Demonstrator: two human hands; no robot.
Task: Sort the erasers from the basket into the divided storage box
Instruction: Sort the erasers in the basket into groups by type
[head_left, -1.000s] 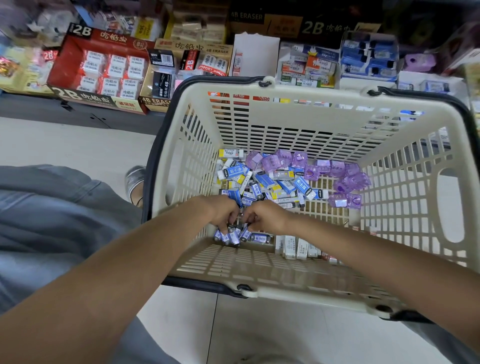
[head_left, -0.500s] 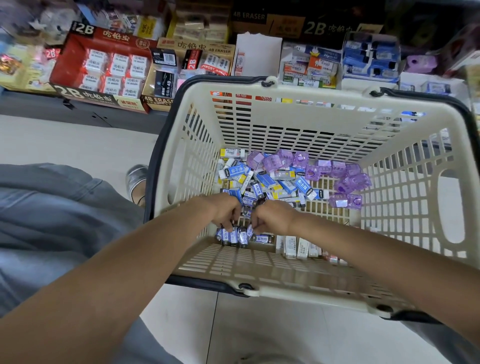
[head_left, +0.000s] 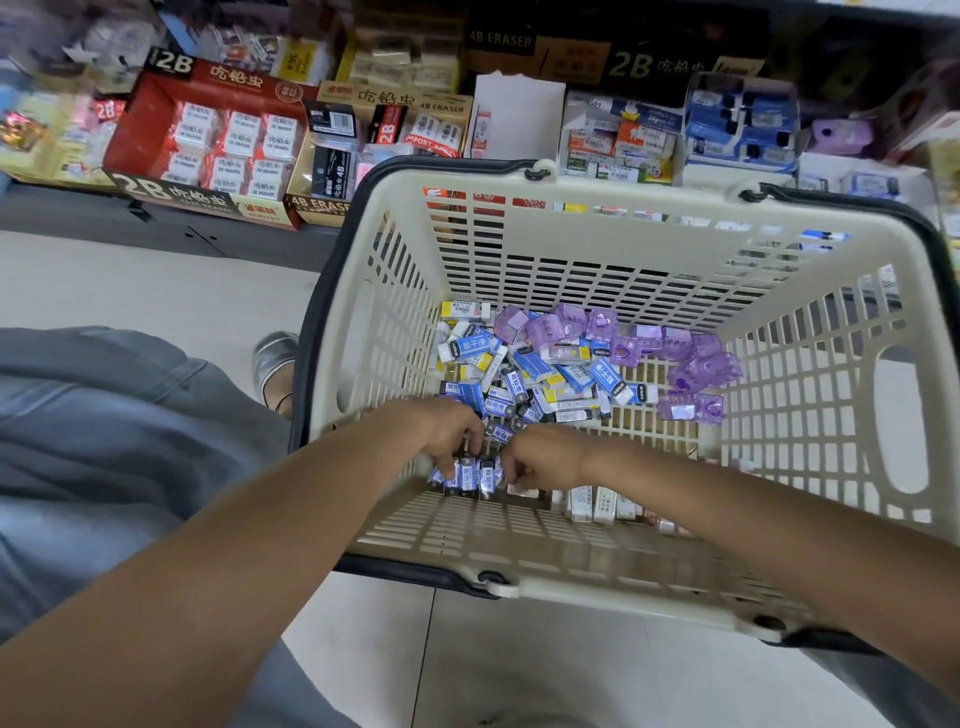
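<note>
at nine o'clock, a knee in grey-blue denim (head_left: 93, 441), and just past it a silver shoe (head_left: 272, 364) on the pale floor (head_left: 156, 291). at ten to eleven o'clock, against the far edge of the floor, a red 2b box (head_left: 208, 140) packed with white erasers, and beside it a 4b box (head_left: 384, 135).

centre: a cream slotted basket (head_left: 779, 291) with dark handles folded down along its rim. its floor carries a loose heap of erasers (head_left: 540, 379), mostly blue-and-white sleeves with a few yellow ones, from ten o'clock to centre. clear purple cases (head_left: 696, 364) lie at one to three o'clock of the heap, touching it.

both forearms reach in over the near wall. the left hand (head_left: 447, 436) is at the heap's six o'clock, fingers curled down onto a short row of blue erasers (head_left: 470, 475) standing on end against the near wall; it pinches the row's left end. the right hand (head_left: 545, 457) is just beside it, fingers bent, closing on the row's right end. the two hands are nearly touching. how firm either grip is cannot be told; the fingertips are partly hidden.

at four o'clock of the hands, white erasers (head_left: 597, 501) stand in a row along the near wall.

at twelve to two o'clock beyond the basket, a shelf of mixed eraser cartons (head_left: 675, 135); which is the divided box cannot be told.
</note>
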